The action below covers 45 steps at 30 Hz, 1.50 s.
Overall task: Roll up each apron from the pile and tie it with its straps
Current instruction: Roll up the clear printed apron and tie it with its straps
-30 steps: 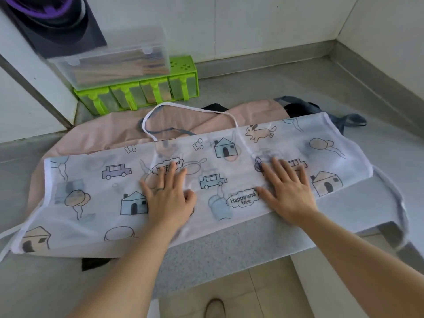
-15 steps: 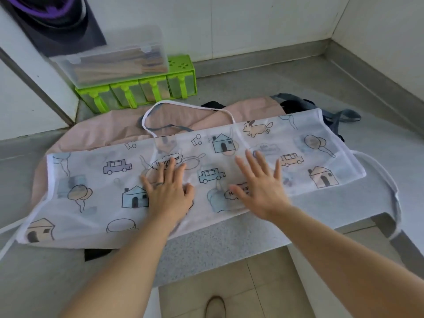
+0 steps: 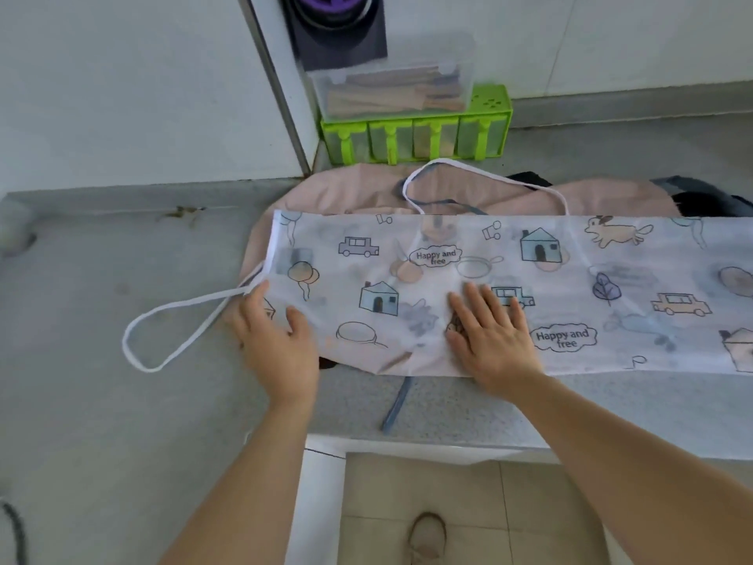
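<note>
A white printed apron [image 3: 611, 275], folded into a long band with houses, cars and "Happy and free" bubbles, lies across the grey counter [image 3: 122, 401]. Its white waist strap [image 3: 171, 316] loops out to the left, and its neck loop [image 3: 481, 177] lies over the pink apron [image 3: 350, 189] beneath. My left hand [image 3: 277, 340] rests on the band's near left corner with relaxed fingers. My right hand [image 3: 493, 336] presses flat on the middle of the band.
A green spice rack [image 3: 415, 140] with a clear lidded box [image 3: 391, 87] on top stands against the back wall. A dark garment [image 3: 701, 197] pokes out at the back right. A blue strap [image 3: 395, 405] hangs at the counter's front edge.
The view has swung left. My left hand has slid from the apron's middle to its left end, and my right hand has moved left to the middle.
</note>
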Motion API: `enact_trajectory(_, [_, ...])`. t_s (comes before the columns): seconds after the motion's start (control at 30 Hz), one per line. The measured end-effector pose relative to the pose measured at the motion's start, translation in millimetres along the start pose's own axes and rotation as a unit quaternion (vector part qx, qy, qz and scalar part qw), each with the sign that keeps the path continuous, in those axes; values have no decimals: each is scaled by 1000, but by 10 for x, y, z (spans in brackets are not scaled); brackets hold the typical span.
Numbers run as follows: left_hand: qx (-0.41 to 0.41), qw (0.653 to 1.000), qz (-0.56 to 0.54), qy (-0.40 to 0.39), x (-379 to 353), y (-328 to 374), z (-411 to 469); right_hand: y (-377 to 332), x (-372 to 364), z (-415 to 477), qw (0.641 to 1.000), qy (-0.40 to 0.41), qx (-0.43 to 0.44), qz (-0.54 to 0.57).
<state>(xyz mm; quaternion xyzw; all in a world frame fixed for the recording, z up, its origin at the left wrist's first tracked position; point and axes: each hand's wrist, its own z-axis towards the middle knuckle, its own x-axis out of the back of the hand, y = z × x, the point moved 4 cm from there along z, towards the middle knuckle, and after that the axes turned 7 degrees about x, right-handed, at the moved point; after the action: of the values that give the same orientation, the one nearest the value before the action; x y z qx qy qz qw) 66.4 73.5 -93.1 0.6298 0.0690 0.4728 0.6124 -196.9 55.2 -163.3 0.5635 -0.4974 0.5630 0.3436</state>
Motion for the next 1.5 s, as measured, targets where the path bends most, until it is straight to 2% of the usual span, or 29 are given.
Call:
enact_trajectory(0.07, [154,987,-37,20,141,-222,114,-31,8,6,1000,-3,3,-3])
enact_trajectory(0.13, [207,976,-65,-18,130,-354,201,-27,15,8,1000,-12,2,-8])
enact_trajectory(0.2, [222,968,-93,-65,78,-412,276,-26,20,12,1000,-16,0,-13])
enact_trajectory(0.27, [232,964,-109,-69,73,-410,342,-27,15,11,1000,-16,2,-15])
enact_trajectory(0.4, [216,964,-158,10,181,-416,386,-20,7,11,1000,-17,1,-11])
enact_trajectory(0.47, [226,966,-129,9,200,-496,355,-26,17,16,1000,-24,3,-13])
enact_trajectory(0.53, [233,970,-53,38,234,-555,349,-34,29,15,999,-29,3,-14])
enact_trajectory(0.57, [199,978,-2,56,267,-490,335,-45,31,10,999,-31,4,-13])
enact_trajectory(0.6, [122,990,31,58,277,-352,308,-56,36,9,999,-33,4,-14])
enact_trajectory(0.63, [21,999,42,16,206,-170,249,-55,44,9,999,-32,5,-14])
enact_trajectory(0.67, [-88,992,51,-73,77,21,150,-56,48,9,999,-31,5,-13])
enact_trajectory(0.7, [-191,959,84,-193,-91,160,2,-57,46,8,999,-34,6,-8])
enact_trajectory(0.77, [-349,821,218,-395,-413,266,-361,-52,52,10,999,-38,3,5])
enact_trajectory(0.8, [-389,760,275,-441,-529,229,-472,-52,57,12,999,-43,3,12])
enact_trajectory(0.83, [-398,724,321,-462,-621,193,-510,-46,69,15,998,-51,5,19])
enact_trajectory(0.87, [-395,708,351,-468,-687,162,-499,-45,82,18,998,-60,9,27])
enact_trajectory(1.0, [-393,696,380,-465,-825,150,-413,37,165,-70,994,-78,76,29])
enact_trajectory(1.17, [-425,671,451,-407,-956,169,-429,169,357,-232,994,-18,110,-20])
enact_trajectory(1.23, [-419,676,447,-410,-966,219,-422,236,355,-222,995,-3,88,-53])
enact_trajectory(1.33, [-405,664,458,-430,-899,331,-350,444,447,-256,997,27,18,-75])
enact_trajectory(1.4, [-398,643,470,-455,-773,411,-325,519,538,-350,994,-6,0,-112])
enact_trajectory(1.5, [-319,597,476,-561,-540,469,-375,539,617,-475,977,-150,21,-149])
